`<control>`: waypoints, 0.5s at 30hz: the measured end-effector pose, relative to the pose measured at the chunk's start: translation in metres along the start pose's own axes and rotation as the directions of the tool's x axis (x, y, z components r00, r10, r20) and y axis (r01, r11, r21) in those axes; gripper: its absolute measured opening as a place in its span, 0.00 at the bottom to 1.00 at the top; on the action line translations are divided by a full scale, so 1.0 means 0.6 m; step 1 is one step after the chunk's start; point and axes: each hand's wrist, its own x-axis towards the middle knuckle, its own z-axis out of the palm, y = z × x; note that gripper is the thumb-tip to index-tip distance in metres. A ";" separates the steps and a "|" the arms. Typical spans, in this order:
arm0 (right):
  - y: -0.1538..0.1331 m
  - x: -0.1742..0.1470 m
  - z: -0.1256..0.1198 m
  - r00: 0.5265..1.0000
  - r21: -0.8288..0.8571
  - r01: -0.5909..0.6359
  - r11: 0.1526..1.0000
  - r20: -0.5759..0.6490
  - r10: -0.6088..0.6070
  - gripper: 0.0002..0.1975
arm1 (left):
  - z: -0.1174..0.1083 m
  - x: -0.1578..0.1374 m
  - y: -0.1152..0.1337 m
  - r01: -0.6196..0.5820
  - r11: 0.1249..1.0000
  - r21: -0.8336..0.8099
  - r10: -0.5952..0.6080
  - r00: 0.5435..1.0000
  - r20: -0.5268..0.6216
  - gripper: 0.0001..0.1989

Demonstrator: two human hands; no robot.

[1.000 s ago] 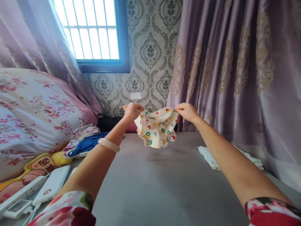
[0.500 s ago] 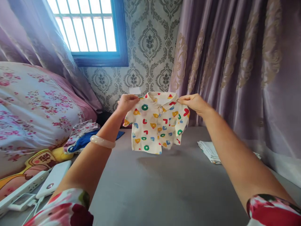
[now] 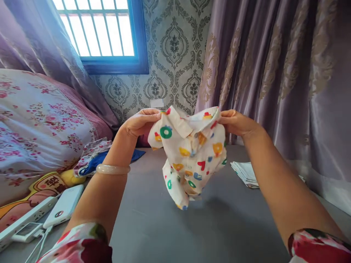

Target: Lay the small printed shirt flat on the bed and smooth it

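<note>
A small white collared shirt [image 3: 186, 153] with colourful printed shapes hangs in the air over the grey bed surface [image 3: 153, 233]. My left hand [image 3: 142, 120] pinches it at the shoulder beside the collar, and my right hand [image 3: 237, 122] grips the opposite shoulder. The collar is stretched between both hands. Below, the body of the shirt is bunched, its lower hem folded and swung toward me. The fingertips of my right hand are partly hidden by the cloth.
Folded white cloth [image 3: 245, 173] lies at the right, near the curtain [image 3: 260, 73]. Leftward are a blue garment [image 3: 94, 162], a floral-covered mound [image 3: 49, 124], a yellow cushion [image 3: 46, 186], a white power bank [image 3: 64, 206] and a power strip [image 3: 30, 219] with cables.
The shirt has come closer to me. Its front was spread fairly flat and is now crumpled, the hem swinging lower. Both hands are nearer and still hold the shoulders.
</note>
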 end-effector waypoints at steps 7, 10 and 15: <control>0.017 0.000 -0.010 1.000 -0.067 -0.013 0.998 0.025 0.015 0.17 | -0.006 -0.007 -0.014 0.018 0.999 0.040 -0.018 1.000 0.011 0.15; 0.019 0.004 -0.010 0.999 -0.113 -0.033 0.993 -0.008 0.032 0.15 | -0.004 -0.005 -0.016 0.034 0.994 0.101 -0.033 0.999 -0.011 0.13; 0.008 -0.003 -0.007 0.999 -0.044 0.009 0.999 0.045 -0.007 0.16 | 0.000 0.000 -0.017 0.034 0.998 0.059 -0.035 0.999 0.022 0.14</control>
